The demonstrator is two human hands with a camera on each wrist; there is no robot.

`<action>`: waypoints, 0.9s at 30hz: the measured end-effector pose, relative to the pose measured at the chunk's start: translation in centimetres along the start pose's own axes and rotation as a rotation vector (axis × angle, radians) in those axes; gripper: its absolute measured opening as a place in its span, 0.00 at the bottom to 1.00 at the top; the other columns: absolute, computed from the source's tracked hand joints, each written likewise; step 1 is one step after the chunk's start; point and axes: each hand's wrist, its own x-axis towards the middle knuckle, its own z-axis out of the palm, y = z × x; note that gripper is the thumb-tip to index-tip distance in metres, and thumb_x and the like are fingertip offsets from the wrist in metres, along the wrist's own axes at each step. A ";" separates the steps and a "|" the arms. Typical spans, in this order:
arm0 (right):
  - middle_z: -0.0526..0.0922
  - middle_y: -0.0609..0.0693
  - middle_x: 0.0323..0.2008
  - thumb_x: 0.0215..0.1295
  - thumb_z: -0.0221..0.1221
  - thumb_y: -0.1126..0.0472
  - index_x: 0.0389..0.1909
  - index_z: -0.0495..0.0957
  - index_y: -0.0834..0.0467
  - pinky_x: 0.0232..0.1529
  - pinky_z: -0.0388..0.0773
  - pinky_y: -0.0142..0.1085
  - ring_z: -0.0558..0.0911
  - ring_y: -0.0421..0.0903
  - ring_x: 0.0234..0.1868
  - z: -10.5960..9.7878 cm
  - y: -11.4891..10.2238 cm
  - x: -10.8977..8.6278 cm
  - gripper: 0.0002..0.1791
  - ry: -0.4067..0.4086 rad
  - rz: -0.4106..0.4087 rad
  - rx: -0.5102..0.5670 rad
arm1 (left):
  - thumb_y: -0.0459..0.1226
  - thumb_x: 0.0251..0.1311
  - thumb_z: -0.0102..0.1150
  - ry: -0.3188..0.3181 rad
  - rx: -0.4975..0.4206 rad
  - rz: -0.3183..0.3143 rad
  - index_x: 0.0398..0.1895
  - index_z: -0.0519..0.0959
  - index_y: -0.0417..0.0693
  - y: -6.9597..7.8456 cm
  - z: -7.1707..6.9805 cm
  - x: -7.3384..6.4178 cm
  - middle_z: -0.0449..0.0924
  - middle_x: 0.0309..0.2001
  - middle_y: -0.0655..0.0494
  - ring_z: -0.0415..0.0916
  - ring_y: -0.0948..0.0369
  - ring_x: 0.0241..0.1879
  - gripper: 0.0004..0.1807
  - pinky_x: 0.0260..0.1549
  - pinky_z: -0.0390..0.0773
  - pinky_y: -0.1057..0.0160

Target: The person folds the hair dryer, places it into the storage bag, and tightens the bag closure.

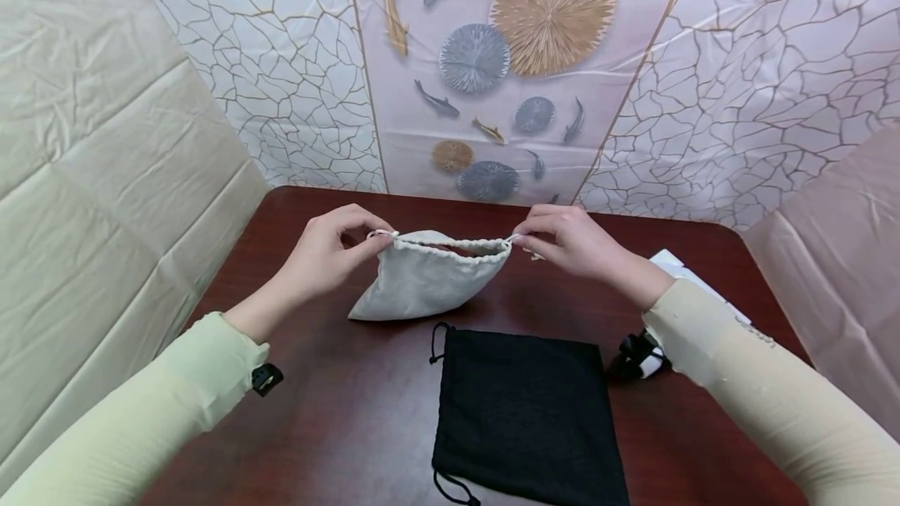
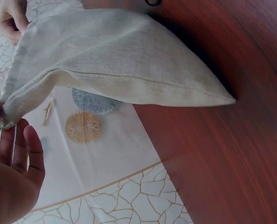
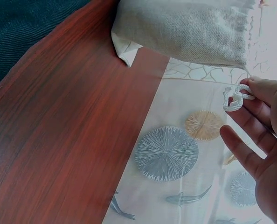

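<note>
A pale cloth drawstring bag (image 1: 429,283) hangs between the two hands, its gathered mouth partly open and its lower corner down at the table. My left hand (image 1: 337,244) pinches the bag's left top corner, where a white cord loop shows. At the other corner my right hand (image 1: 562,236) pinches the white drawstring (image 3: 236,99) between thumb and forefinger; the knotted end dangles by the fingers. In the left wrist view the bag (image 2: 115,56) slants down to a pointed corner. Below it on the table lies a flat black drawstring bag (image 1: 523,412) with black cords.
On the dark red-brown table (image 1: 302,412), a black-and-white object (image 1: 636,358) sits beside the right forearm. A white flat item (image 1: 692,276) lies behind that forearm, partly hidden. Patterned cloth (image 1: 485,100) hangs along the table's far edge, with plain pale cloth at both sides.
</note>
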 end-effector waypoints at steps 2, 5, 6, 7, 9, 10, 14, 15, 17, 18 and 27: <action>0.84 0.41 0.35 0.71 0.69 0.66 0.43 0.91 0.53 0.30 0.76 0.35 0.80 0.34 0.29 0.0 0.0 0.0 0.06 -0.002 0.002 -0.003 | 0.37 0.71 0.69 -0.013 -0.035 -0.048 0.45 0.88 0.52 0.1 -0.1 0.0 0.87 0.44 0.60 0.83 0.62 0.42 0.04 0.42 0.82 0.62; 0.84 0.41 0.35 0.70 0.69 0.66 0.43 0.91 0.54 0.30 0.77 0.37 0.79 0.35 0.30 0.0 -0.1 -0.2 0.06 -0.003 0.003 0.000 | 0.37 0.72 0.68 -0.027 -0.105 -0.116 0.47 0.85 0.48 0.2 -0.1 0.1 0.87 0.45 0.56 0.84 0.58 0.41 0.05 0.41 0.81 0.62; 0.84 0.41 0.35 0.70 0.69 0.66 0.43 0.91 0.54 0.31 0.77 0.38 0.79 0.35 0.31 0.0 -0.1 -0.2 0.06 -0.003 0.001 0.003 | 0.38 0.73 0.67 -0.022 -0.133 -0.133 0.47 0.85 0.47 0.2 -0.1 0.1 0.87 0.45 0.54 0.84 0.57 0.40 0.06 0.40 0.80 0.62; 0.84 0.41 0.35 0.70 0.69 0.66 0.43 0.91 0.54 0.31 0.77 0.39 0.79 0.35 0.31 0.0 -0.2 -0.2 0.06 -0.002 -0.001 0.007 | 0.38 0.74 0.66 -0.013 -0.164 -0.147 0.47 0.84 0.45 0.2 -0.1 0.2 0.86 0.45 0.53 0.83 0.56 0.40 0.07 0.39 0.80 0.63; 0.84 0.41 0.35 0.70 0.70 0.67 0.43 0.91 0.54 0.31 0.78 0.40 0.79 0.36 0.32 0.0 -0.3 -0.2 0.06 0.002 -0.012 0.020 | 0.39 0.75 0.65 0.016 -0.217 -0.173 0.48 0.83 0.43 0.1 -0.2 0.3 0.86 0.43 0.51 0.82 0.57 0.38 0.08 0.38 0.80 0.64; 0.84 0.40 0.35 0.70 0.69 0.67 0.42 0.91 0.53 0.31 0.78 0.41 0.79 0.36 0.32 0.0 -0.3 -0.2 0.06 0.004 -0.016 0.022 | 0.39 0.75 0.64 0.033 -0.244 -0.182 0.48 0.83 0.42 0.1 -0.2 0.3 0.86 0.43 0.51 0.83 0.58 0.37 0.09 0.39 0.80 0.65; 0.85 0.41 0.36 0.69 0.69 0.67 0.42 0.91 0.54 0.34 0.78 0.41 0.80 0.37 0.34 -0.1 -0.3 -0.4 0.07 0.007 -0.026 0.000 | 0.36 0.77 0.62 0.067 -0.348 -0.189 0.49 0.81 0.35 -0.2 -0.6 0.2 0.90 0.43 0.52 0.87 0.63 0.38 0.10 0.44 0.85 0.65; 0.85 0.42 0.36 0.69 0.69 0.67 0.42 0.91 0.54 0.34 0.78 0.41 0.80 0.38 0.34 -0.1 -0.2 -0.5 0.06 0.006 -0.024 -0.008 | 0.36 0.77 0.61 0.068 -0.372 -0.189 0.49 0.80 0.34 -0.3 -0.8 0.1 0.91 0.43 0.53 0.88 0.63 0.38 0.11 0.46 0.86 0.64; 0.86 0.42 0.36 0.70 0.69 0.67 0.43 0.91 0.54 0.35 0.78 0.40 0.81 0.38 0.34 -0.3 -0.2 -0.7 0.06 0.002 -0.020 -0.023 | 0.34 0.77 0.61 0.066 -0.409 -0.193 0.49 0.79 0.32 -0.5 -1.3 -0.1 0.91 0.41 0.54 0.89 0.62 0.38 0.10 0.47 0.87 0.63; 0.86 0.42 0.36 0.70 0.69 0.67 0.43 0.91 0.54 0.35 0.78 0.40 0.81 0.37 0.34 -0.3 -0.2 -0.8 0.06 0.000 -0.016 -0.027 | 0.34 0.77 0.61 0.067 -0.414 -0.196 0.49 0.79 0.32 -0.6 -1.5 -0.3 0.91 0.40 0.56 0.89 0.61 0.37 0.10 0.47 0.87 0.63; 0.82 0.38 0.33 0.68 0.70 0.68 0.40 0.90 0.51 0.34 0.77 0.38 0.78 0.34 0.31 -1.0 0.4 -2.2 0.08 0.006 0.004 -0.075 | 0.27 0.76 0.58 0.082 -0.735 -0.226 0.44 0.80 0.42 -1.2 -4.0 -1.2 0.88 0.35 0.58 0.89 0.61 0.36 0.03 0.47 0.88 0.62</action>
